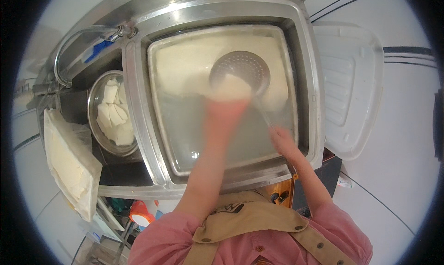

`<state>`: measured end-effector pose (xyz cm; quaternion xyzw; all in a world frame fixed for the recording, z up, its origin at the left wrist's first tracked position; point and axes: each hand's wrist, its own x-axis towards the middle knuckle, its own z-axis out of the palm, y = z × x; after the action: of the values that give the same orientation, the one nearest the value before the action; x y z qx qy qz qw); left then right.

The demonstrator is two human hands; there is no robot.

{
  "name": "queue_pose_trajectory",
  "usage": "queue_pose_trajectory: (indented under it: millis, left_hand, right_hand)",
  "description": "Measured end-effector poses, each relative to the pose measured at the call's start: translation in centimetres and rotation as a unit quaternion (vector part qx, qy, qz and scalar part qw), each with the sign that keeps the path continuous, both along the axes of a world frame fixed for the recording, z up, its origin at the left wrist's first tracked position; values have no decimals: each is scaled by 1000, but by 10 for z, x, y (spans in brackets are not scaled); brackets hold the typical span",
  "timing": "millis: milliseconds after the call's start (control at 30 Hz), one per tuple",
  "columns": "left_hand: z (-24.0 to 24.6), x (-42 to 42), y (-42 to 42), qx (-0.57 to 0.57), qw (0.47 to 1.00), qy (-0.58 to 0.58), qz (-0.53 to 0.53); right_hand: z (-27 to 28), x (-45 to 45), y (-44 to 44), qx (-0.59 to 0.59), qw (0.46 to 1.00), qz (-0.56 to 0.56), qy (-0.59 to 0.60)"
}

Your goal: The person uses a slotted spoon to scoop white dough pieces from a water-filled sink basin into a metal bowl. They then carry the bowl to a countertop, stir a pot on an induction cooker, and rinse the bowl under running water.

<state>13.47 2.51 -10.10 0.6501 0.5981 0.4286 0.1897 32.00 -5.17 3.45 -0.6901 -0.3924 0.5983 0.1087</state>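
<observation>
My right hand point(285, 142) grips the thin handle of a round perforated metal skimmer point(239, 62). The skimmer's bowl is over a large white rectangular tub point(151, 67) of cloudy liquid. Motion blurs my left hand point(226, 114), which reaches to the skimmer's near side. At its fingertips is a pale, soft-looking lump point(233, 86), partly over the bowl; my fingers are hidden, so their hold is unclear. A broad cream-white slab point(187, 62), perhaps curd or cheese, lies along the far side of the tub, in the liquid.
The tub sits inside a stainless steel sink point(163, 13). In the left basin, a metal bowl point(91, 112) holds several white slices point(116, 116), near a curved faucet point(59, 53). A white tray point(66, 164) with a pale slab straddles the left edge. A white plastic lid point(347, 88) stands at right.
</observation>
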Motion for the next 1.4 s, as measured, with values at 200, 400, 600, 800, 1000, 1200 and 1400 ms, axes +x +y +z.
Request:
queue_pose_trajectory:
  millis: [200,400,600,800,1000,1200,1400]
  left_hand:
    - [-4,-18,-3,-213,967,-118,-69]
    - [35,-1,4,-335,846,343,-233]
    - [3,15,-12,-242,872,272,-326]
    - [8,1,-42,-438,299,-839,-119]
    - [39,-39,-54,-445,353,-800,-191]
    - [37,-65,-61,-417,357,-808,-215]
    - [39,-73,-61,-414,359,-813,-197]
  right_hand:
    - [43,-8,0,-138,971,-55,186]
    - [76,-75,15,-232,946,0,228]
    - [36,-231,24,-109,935,197,275]
    - [-20,-399,4,274,886,356,113]
    - [-72,-470,-14,94,914,362,158]
    - [-124,-501,-37,136,917,374,30]
    - [-53,-486,-20,161,953,255,25]
